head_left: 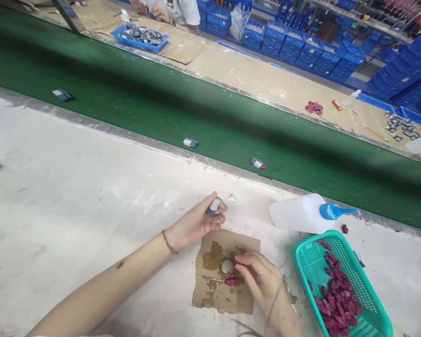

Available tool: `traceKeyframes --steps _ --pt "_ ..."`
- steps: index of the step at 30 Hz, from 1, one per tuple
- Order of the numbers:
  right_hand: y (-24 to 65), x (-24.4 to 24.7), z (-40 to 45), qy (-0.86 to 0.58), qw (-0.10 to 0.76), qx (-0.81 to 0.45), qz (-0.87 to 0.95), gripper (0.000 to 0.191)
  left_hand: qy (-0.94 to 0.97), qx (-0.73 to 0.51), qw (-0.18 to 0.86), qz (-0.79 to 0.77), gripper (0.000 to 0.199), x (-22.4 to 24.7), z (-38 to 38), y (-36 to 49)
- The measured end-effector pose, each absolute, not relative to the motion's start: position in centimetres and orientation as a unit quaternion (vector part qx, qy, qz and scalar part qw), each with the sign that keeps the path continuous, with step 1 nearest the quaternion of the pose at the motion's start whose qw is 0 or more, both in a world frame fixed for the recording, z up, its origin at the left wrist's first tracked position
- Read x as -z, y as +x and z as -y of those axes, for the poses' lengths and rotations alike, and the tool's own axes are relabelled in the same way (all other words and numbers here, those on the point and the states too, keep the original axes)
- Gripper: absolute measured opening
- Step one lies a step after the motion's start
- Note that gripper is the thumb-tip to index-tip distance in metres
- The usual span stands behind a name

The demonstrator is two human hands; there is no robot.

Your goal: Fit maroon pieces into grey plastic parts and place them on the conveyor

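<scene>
My left hand (205, 217) is closed around a small dark-blue block with a pale grey face (214, 206), held above the white table. Over a stained piece of cardboard (243, 299), my right hand (263, 276) pinches a small maroon piece (236, 262) between thumb and fingertips. That piece is right beside a round metal bottle cap (227, 267) lying on the cardboard. Another maroon piece (232, 281) lies just below the cap, and one more (243, 251) shows partly behind my right fingers. Brown wet patches mark the cardboard.
A green basket (375, 295) of maroon pieces (340, 299) stands at right, near a white squeeze bottle (298, 213) lying on its side. Beyond runs a green conveyor belt (133, 112) carrying several small blocks (190, 142). Across it, a person's hands (159, 13) are near a blue tray (157, 47).
</scene>
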State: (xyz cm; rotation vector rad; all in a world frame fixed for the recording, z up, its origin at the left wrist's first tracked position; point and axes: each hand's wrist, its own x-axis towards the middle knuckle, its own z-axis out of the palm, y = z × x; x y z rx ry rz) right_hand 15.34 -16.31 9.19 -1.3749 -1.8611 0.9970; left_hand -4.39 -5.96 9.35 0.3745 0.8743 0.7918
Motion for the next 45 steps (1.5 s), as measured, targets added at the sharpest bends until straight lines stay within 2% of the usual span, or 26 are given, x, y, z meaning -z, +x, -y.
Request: traceKeyframes --steps 6,13,18,23,28,34,45 --pt "14.8 -8.0 16.6 -0.463 0.258 -0.318 0.786 0.023 0.348 -0.318 0.763 -0.443 0.050 -8.1 8.8 -5.5" --pt "14.5 -8.3 16.5 -0.468 0.190 -0.298 0.810 0.031 0.479 -0.324 0.689 -0.437 0.022 -7.1 10.4 -5.5" --pt "14.8 -9.1 16.3 -0.493 0.222 -0.393 0.744 0.022 0.508 -0.346 0.680 -0.400 0.018 -7.0 10.2 -5.5" --pt "14.7 -9.8 15.6 -0.588 0.344 -0.440 0.585 0.014 0.510 -0.335 0.687 -0.394 0.019 -6.8 10.4 -5.7" --pt "13.8 -10.2 14.2 -0.575 0.409 -0.488 0.514 0.014 0.526 -0.344 0.678 -0.382 0.024 -6.4 10.9 -5.8" --pt "13.6 -9.9 13.3 -0.539 0.421 -0.480 0.550 0.006 0.532 -0.350 0.679 -0.366 0.025 -5.7 11.0 -5.8" --pt "14.1 -9.9 13.1 -0.516 0.373 -0.406 0.656 0.012 0.654 -0.269 0.607 -0.362 0.031 -6.0 10.6 -6.0"
